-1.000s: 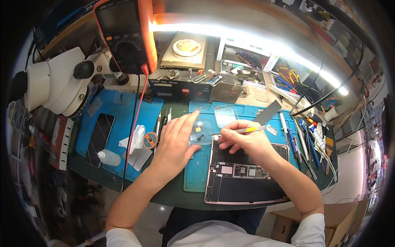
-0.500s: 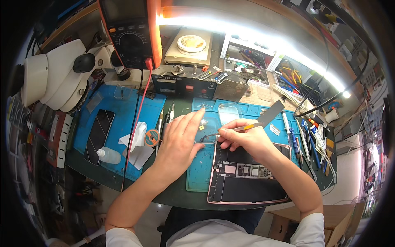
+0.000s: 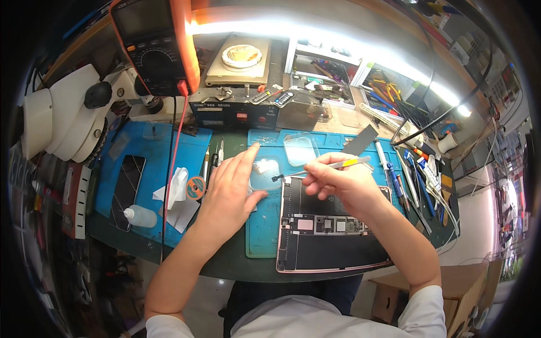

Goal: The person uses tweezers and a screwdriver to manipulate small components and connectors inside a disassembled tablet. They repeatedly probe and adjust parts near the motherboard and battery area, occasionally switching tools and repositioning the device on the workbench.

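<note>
A small clear plastic box (image 3: 265, 183) stands on the blue mat, and my left hand (image 3: 225, 186) steadies it with the fingers along its left side and the thumb at the near edge. A few tiny pale parts lie inside. My right hand (image 3: 338, 177) pinches a pair of tweezers (image 3: 344, 164), their tips pointing left toward the box. At those tips is a tiny black part (image 3: 276, 178), over the box's near right area; its exact kind is too small to tell. Below my right hand lies an opened tablet (image 3: 344, 253) with a pink rim, its board and black batteries exposed.
The box's clear lid (image 3: 300, 149) lies just beyond. At left are a white bottle (image 3: 140, 216), a solder spool (image 3: 195, 187), tissue (image 3: 178, 187) and a dark phone-like panel (image 3: 127, 188). A multimeter (image 3: 152, 48) hangs overhead with dangling leads; tools (image 3: 420, 180) crowd the right.
The tweezers have drawn the tiny black part rightward from inside the box toward its right rim. My left hand keeps its place on the box. The whole view has shifted slightly.
</note>
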`<state>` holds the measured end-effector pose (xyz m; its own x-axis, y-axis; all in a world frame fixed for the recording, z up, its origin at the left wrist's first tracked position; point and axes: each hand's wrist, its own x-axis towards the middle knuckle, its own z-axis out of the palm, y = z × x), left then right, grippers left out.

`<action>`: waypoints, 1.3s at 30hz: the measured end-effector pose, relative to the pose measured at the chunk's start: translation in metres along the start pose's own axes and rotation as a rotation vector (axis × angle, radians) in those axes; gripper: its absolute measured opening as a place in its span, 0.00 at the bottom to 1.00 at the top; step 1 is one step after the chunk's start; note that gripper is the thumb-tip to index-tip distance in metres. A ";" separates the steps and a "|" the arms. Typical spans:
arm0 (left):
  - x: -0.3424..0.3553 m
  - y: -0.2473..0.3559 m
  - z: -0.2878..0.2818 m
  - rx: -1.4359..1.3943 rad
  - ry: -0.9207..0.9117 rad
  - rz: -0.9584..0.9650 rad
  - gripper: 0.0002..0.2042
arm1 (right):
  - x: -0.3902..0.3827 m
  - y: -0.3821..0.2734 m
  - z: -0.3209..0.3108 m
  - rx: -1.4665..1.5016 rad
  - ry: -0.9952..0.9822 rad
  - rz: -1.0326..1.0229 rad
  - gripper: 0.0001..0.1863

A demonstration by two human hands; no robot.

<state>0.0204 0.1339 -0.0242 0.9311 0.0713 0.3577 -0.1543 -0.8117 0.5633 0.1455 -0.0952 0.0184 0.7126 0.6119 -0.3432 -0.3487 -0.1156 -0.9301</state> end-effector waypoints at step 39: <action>-0.086 0.055 0.011 0.206 -0.099 0.187 0.31 | -0.083 0.056 0.034 0.127 0.168 0.027 0.11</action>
<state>-0.0642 0.0771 -0.0325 0.9220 -0.1393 0.3612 -0.2653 -0.9068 0.3276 0.0460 -0.1253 -0.0007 0.7897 0.4695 -0.3949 -0.4354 -0.0247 -0.8999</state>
